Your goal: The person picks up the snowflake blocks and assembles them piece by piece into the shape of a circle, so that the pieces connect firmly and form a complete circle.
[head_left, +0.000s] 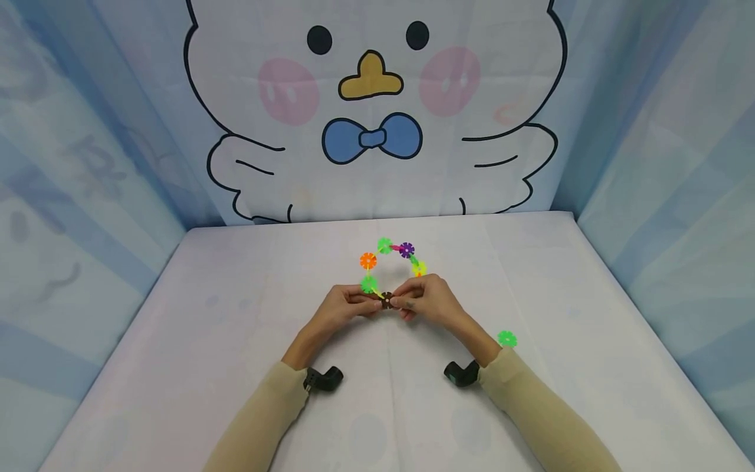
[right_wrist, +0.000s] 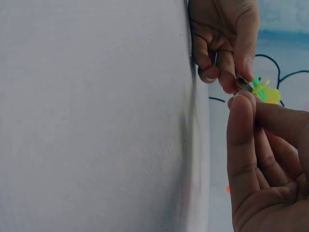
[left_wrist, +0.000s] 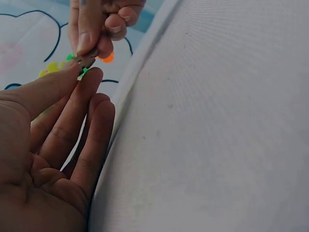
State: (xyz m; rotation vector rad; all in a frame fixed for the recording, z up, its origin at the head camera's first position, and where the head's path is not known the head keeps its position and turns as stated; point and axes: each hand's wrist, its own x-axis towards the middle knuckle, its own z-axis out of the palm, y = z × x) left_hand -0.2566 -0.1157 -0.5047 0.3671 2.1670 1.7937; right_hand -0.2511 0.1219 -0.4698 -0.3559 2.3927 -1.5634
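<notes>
Both hands meet at a brown notched snowflake disc (head_left: 387,300) near the middle of the table. My left hand (head_left: 348,303) pinches its left side between thumb and fingers, and my right hand (head_left: 429,298) pinches at its right side. From there a chain of linked discs curves up into a loop: a green disc (head_left: 369,284), an orange disc (head_left: 368,261), another green disc (head_left: 385,246), a purple disc (head_left: 406,250) and a yellow disc (head_left: 419,268). Fingers hide the loop's lower right. In the left wrist view, thumb and fingertips close on the brown disc (left_wrist: 87,61) from both sides.
One loose green disc (head_left: 507,338) lies on the white-covered table (head_left: 177,367), just beside the right forearm. Behind the table hangs a cloth (head_left: 371,190) printed with a cartoon figure, and blue curtains (head_left: 678,164) flank both sides.
</notes>
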